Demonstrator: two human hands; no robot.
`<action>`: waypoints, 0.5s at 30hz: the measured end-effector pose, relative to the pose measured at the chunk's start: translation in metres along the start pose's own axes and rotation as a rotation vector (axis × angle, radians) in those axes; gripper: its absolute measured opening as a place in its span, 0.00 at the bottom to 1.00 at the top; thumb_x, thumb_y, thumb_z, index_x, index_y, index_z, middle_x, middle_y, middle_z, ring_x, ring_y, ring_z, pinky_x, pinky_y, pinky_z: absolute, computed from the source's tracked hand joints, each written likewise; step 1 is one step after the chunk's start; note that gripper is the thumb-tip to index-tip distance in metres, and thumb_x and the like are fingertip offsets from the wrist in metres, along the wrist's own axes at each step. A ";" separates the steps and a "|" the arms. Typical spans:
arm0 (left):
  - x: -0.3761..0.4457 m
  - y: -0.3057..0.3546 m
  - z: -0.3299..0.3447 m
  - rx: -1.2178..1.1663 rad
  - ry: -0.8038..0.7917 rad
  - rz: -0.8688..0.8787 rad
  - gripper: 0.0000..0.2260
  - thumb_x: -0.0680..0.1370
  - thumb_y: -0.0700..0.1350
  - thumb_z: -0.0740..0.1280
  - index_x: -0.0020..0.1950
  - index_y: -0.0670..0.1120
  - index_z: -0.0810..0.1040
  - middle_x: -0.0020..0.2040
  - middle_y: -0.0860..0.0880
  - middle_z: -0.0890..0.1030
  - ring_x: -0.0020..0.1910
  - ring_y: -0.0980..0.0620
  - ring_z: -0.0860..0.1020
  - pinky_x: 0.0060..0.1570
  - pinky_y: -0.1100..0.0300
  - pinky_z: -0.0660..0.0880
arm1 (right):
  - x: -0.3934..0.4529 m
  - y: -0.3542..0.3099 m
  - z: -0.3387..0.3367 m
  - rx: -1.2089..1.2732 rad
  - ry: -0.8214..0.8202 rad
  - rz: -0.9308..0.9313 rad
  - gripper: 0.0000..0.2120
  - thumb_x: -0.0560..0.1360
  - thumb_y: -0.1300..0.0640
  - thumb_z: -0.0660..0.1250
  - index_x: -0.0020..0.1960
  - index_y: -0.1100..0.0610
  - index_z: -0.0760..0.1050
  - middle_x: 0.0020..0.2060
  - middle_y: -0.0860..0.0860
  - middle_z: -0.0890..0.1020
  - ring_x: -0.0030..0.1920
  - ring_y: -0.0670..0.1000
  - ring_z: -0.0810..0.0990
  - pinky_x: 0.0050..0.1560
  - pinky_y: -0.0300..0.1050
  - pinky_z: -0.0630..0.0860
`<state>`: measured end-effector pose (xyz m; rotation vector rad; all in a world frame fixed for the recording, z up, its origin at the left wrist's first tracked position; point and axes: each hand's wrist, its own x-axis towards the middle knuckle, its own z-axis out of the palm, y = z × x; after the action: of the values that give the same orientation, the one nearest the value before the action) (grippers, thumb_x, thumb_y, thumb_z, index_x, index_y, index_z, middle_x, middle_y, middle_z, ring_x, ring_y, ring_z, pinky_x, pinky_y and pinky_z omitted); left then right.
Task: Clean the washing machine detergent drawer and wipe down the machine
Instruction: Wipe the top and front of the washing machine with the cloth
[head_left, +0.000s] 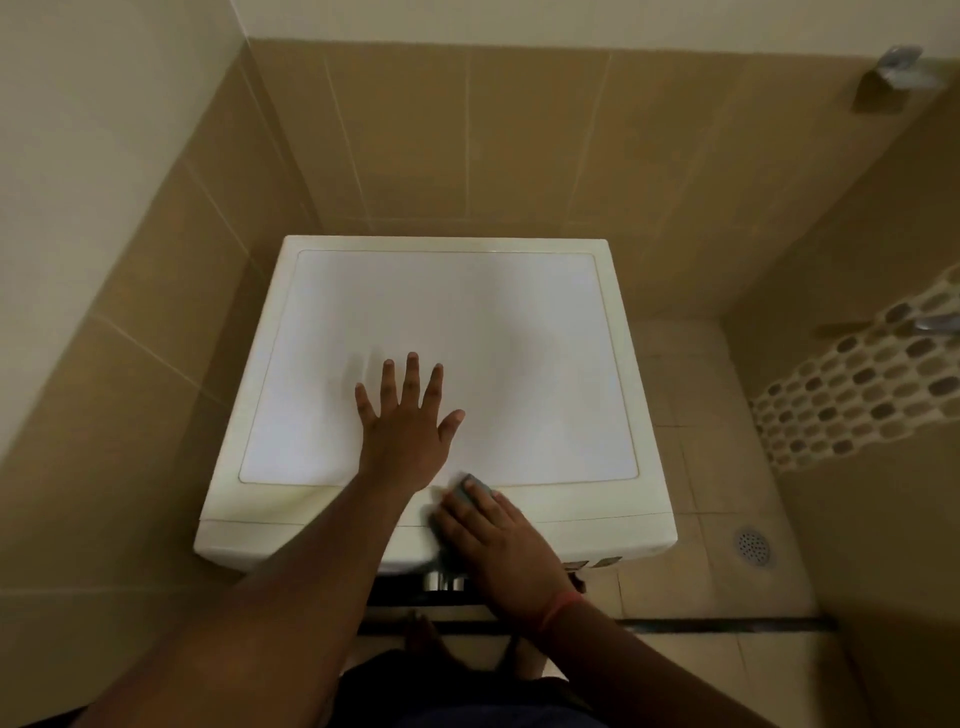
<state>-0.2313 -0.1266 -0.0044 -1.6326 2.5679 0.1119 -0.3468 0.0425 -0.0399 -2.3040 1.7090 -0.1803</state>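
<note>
The boxy white washing machine (441, 364) fills the centre of the frame. The left hand (404, 431) lies flat on its top panel, fingers spread, grip open. Lower centre, the right hand (493, 540) presses a small grey-blue cleaning cloth (470, 483) against the machine's front edge, fingers extended over it.

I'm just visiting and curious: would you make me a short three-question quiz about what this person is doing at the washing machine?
1. True or false: the left hand lies flat with fingers spread on the washing machine top.
2. What does the right hand press against the machine's front edge?
A. a brush
B. a blue-grey cloth
C. a bottle
3. Fill in: on the floor to the right of the machine is a round ____.

Key: 1 true; 2 B; 3 drain.
</note>
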 end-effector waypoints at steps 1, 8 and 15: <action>-0.002 0.002 -0.002 0.005 0.000 -0.009 0.32 0.80 0.65 0.37 0.80 0.53 0.40 0.81 0.45 0.42 0.79 0.39 0.42 0.73 0.32 0.47 | -0.002 0.008 0.000 -0.010 -0.004 -0.024 0.30 0.81 0.49 0.58 0.80 0.45 0.50 0.79 0.48 0.54 0.79 0.55 0.49 0.77 0.54 0.52; -0.029 0.006 -0.009 0.056 0.002 -0.071 0.32 0.79 0.65 0.36 0.81 0.52 0.42 0.81 0.44 0.43 0.79 0.38 0.43 0.73 0.32 0.48 | -0.044 0.062 -0.019 0.056 0.141 0.369 0.27 0.80 0.51 0.60 0.77 0.48 0.59 0.77 0.48 0.61 0.78 0.55 0.54 0.74 0.56 0.63; -0.067 -0.006 -0.001 0.059 -0.003 -0.143 0.31 0.80 0.66 0.35 0.79 0.53 0.35 0.80 0.46 0.36 0.78 0.40 0.38 0.74 0.35 0.41 | 0.028 0.051 -0.006 0.008 0.136 -0.014 0.23 0.79 0.54 0.60 0.74 0.52 0.66 0.74 0.52 0.68 0.76 0.57 0.63 0.71 0.55 0.67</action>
<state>-0.1977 -0.0696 0.0049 -1.7859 2.4175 0.0270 -0.3865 0.0009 -0.0507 -2.3468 1.7527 -0.3533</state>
